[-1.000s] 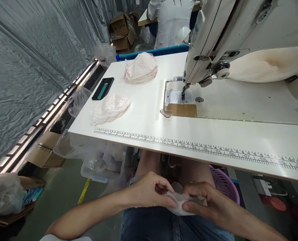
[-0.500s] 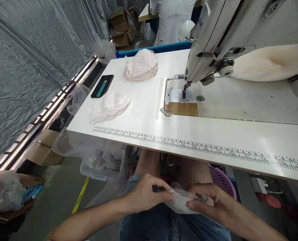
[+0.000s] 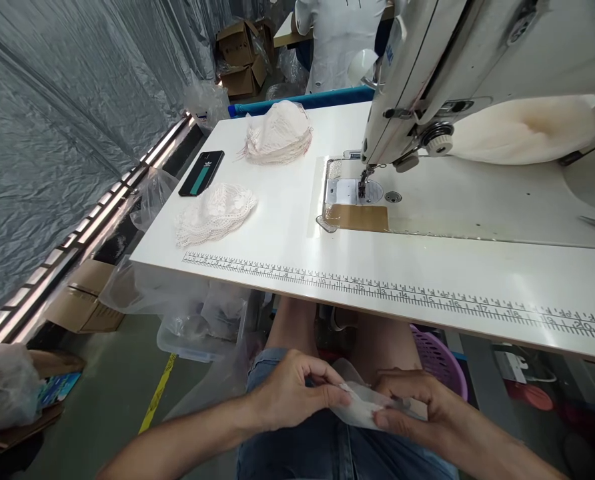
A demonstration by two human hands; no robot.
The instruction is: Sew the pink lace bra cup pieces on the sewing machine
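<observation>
Over my lap, below the table edge, a piece of sheer white fabric [image 3: 360,405] is stretched between my two hands. My left hand [image 3: 302,392] pinches its left end between thumb and fingers. Its right end is gripped by my right hand [image 3: 410,403], thumb on top and fingers partly behind the cloth. A small dark bit shows by the right fingers, too small to name. On the table lie a stack of pale lace cups [image 3: 277,133] and, nearer me, a lace-edged piece [image 3: 216,215].
A sewing machine [image 3: 422,100] stands at the right of the white table [image 3: 277,233], which has a printed ruler along its front edge. A black phone [image 3: 201,173] lies at the left. Below are a plastic bin [image 3: 197,337] and a purple basket [image 3: 440,363]. Another person [image 3: 345,43] is beyond.
Both hands keep hold of the sheer fabric and shift it only slightly. The whole view has moved a little, so the table and machine appear further left.
</observation>
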